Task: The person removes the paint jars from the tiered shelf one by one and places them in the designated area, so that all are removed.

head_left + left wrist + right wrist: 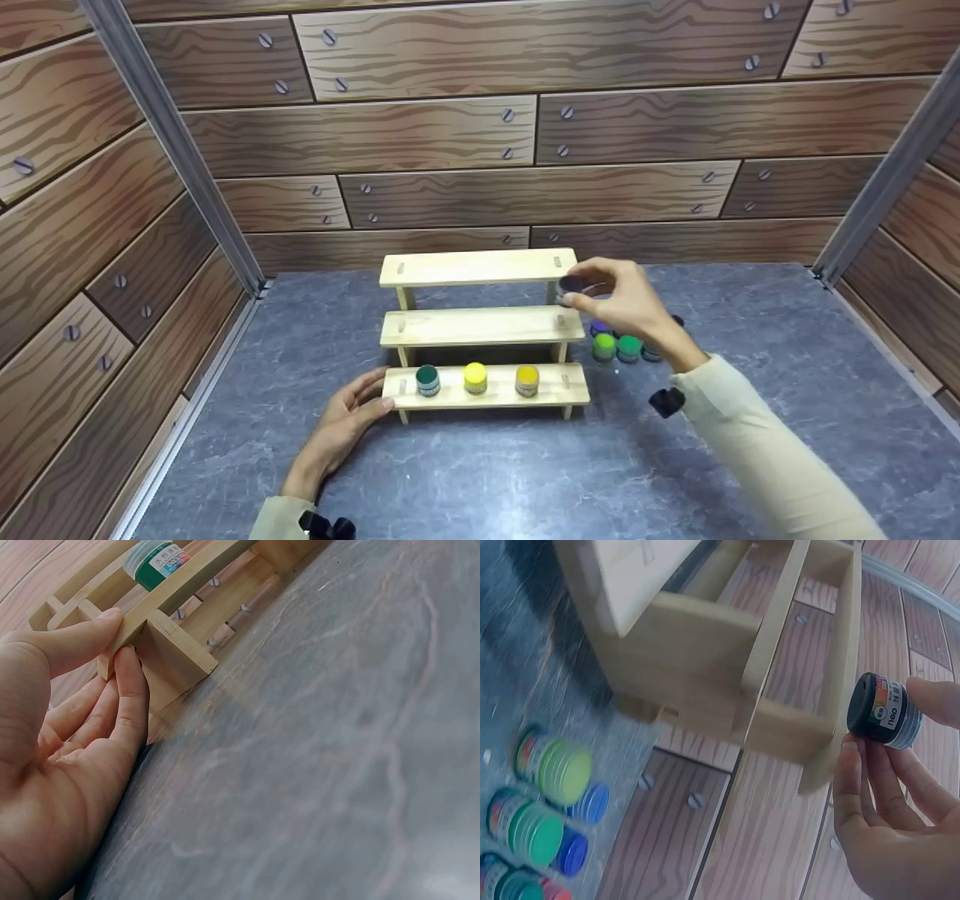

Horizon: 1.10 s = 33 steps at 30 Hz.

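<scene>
Right wrist: right fingers [889, 793] in pinch round dark "deli" jar [885, 711], left fingers [132, 699] likewise on wooden shelf [501, 388]

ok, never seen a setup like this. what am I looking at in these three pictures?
No robot here: a person works with two bare hands. The widest picture comes from a camera on the head, looking forward and down; the other two come from one on each wrist.

On the grey surface stands a three-step wooden rack. Its lowest step carries three small jars. More jars stand to its right.

The left hand pinches the lowest step's left end. The right hand holds a dark jar near the top step.
</scene>
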Tool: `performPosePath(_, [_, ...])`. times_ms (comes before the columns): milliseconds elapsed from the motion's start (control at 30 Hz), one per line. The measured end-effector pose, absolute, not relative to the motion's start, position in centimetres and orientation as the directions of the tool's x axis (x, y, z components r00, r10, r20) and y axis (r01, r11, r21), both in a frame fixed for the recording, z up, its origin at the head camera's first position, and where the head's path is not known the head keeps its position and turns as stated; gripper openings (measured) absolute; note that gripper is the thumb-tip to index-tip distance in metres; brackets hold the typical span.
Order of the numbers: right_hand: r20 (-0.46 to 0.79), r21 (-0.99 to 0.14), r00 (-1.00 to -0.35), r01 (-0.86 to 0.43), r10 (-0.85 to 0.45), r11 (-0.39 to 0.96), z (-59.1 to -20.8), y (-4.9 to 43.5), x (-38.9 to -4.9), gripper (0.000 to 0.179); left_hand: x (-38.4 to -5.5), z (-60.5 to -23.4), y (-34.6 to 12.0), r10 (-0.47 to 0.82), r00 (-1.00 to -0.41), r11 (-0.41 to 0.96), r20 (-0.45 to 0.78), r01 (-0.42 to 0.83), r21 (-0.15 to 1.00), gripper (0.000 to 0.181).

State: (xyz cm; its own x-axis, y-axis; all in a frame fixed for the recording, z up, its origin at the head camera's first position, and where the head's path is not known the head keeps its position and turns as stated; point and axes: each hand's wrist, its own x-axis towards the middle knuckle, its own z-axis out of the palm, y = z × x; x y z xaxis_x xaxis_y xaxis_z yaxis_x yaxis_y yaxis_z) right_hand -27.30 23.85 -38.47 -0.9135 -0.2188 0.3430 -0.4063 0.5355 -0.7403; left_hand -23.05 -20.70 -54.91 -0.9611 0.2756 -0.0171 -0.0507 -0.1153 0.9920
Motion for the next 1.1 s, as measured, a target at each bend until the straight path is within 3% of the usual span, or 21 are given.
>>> performPosePath(1100, [0.319,-0.739,-0.945,-0.297,-0.075,0.605,-40.6,33.5,-25.7,0.042,-23.1,-55.0,-20.8,0.283,-0.959,-0.108,-0.024,-0.056,0.993,0.077])
